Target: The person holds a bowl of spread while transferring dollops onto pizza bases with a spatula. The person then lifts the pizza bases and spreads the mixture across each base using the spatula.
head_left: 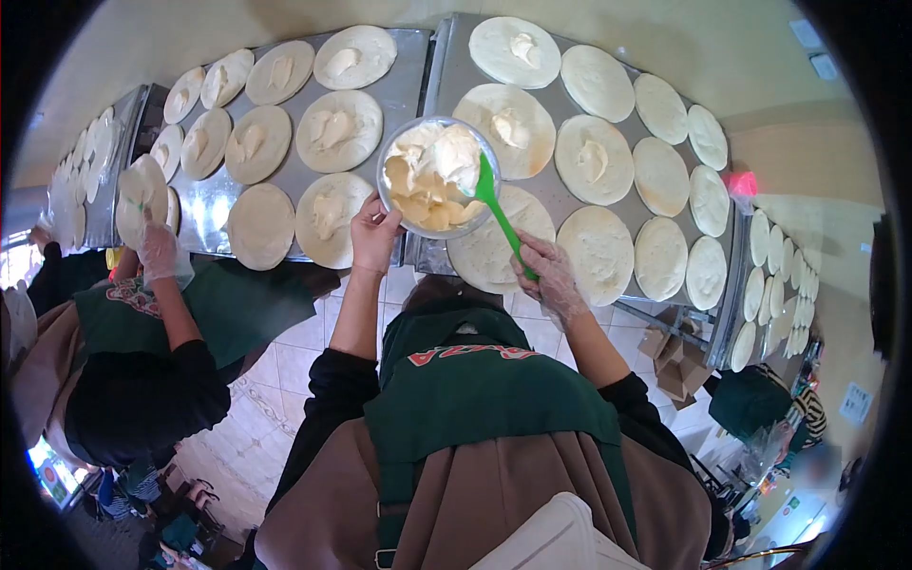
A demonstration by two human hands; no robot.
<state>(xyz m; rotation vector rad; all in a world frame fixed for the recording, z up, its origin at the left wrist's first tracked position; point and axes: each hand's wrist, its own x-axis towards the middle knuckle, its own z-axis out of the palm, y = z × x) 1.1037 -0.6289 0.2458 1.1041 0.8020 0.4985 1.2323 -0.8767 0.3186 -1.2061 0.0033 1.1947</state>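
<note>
The left hand [376, 231] pinches the near-left side of a clear bowl [383, 173], thumb showing and the other fingers mostly hidden, holding it up over the place where the left table [410, 81] and the right table [456, 66] meet. The gloved right hand [549, 277] has its fingers curled around the handle of a green spatula [502, 217], whose blade rests against the pale cream [454, 157] in the bowl. The step in hand looks to be loading the spatula. On the right table, the round at the far left corner [514, 52] bears a lump of cream, as do two others towards the left edge; the round midway along the near edge [595, 255] and those by the right edge look bare. Most rounds on the left table carry cream, though one at its near edge [261, 226] seems plain. The next move probably calls for lifting a scoop clear of the rim, keeping the bowl level, and pushing it onto a bare round.
</note>
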